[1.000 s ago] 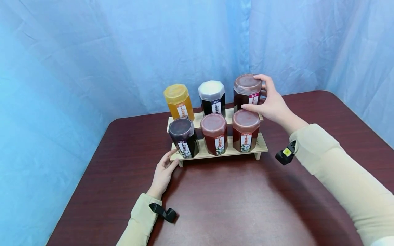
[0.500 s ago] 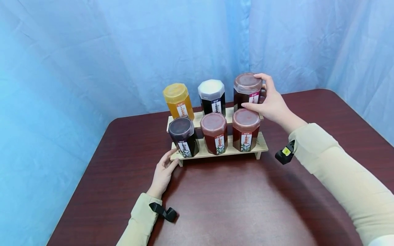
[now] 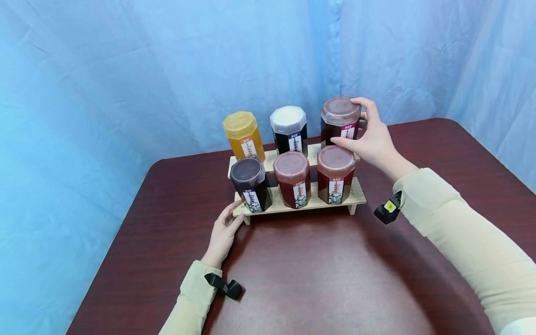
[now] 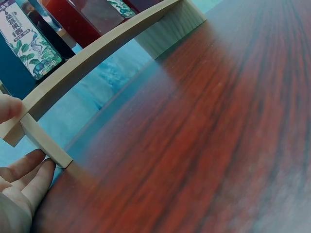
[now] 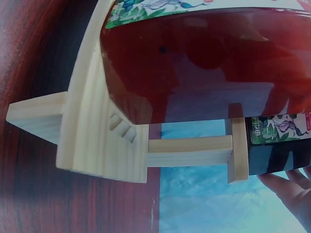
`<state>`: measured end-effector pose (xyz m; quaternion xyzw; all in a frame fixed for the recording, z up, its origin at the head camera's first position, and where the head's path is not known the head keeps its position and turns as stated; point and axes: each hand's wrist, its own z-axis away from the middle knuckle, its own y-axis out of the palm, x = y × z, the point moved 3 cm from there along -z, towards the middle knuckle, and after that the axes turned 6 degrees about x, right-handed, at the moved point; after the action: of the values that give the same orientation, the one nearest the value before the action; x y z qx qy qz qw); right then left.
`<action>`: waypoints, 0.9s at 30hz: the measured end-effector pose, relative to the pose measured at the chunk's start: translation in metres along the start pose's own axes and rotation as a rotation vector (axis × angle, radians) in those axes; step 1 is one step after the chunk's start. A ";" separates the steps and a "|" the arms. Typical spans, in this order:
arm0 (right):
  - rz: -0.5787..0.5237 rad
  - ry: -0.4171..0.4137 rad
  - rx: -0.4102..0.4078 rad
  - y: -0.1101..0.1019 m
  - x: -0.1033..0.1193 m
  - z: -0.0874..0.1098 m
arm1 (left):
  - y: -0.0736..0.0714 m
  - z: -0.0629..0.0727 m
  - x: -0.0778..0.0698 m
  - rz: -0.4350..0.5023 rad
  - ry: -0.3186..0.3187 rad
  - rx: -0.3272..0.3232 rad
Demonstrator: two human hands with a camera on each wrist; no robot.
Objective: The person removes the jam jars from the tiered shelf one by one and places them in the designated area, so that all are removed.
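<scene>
A two-tier wooden rack bears two rows of faceted jars. My left hand holds the left end of its lower shelf; in the left wrist view the thumb lies on the shelf and the fingers touch its leg. My right hand grips a dark jar at the upper tier's right end, thumb on the near side and fingers round the far side. The right wrist view shows this jar's base right at the upper shelf's edge.
Beside it on the upper tier stand a yellow jar and a white-lidded dark jar. The lower tier carries a dark purple jar and two red jars. The dark red wooden table reaches back to blue curtains.
My right hand and the dark jar in it have shifted slightly to the right. The left hand keeps its hold on the rack, and the head view has tilted a little.
</scene>
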<state>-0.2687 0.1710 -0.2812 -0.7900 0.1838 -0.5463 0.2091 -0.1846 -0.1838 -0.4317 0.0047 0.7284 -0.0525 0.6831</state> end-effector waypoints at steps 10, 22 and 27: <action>-0.069 -0.047 -0.133 0.001 -0.008 0.006 | 0.001 -0.001 -0.001 0.017 0.004 0.005; -0.195 -0.107 -0.321 -0.010 -0.026 0.027 | 0.001 0.000 0.001 -0.003 0.002 0.006; -0.230 -0.100 -0.368 -0.019 -0.038 0.040 | 0.000 -0.001 0.002 0.005 0.008 -0.006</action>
<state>-0.2429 0.2121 -0.3134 -0.8567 0.1785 -0.4839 0.0066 -0.1855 -0.1835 -0.4339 0.0046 0.7312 -0.0488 0.6804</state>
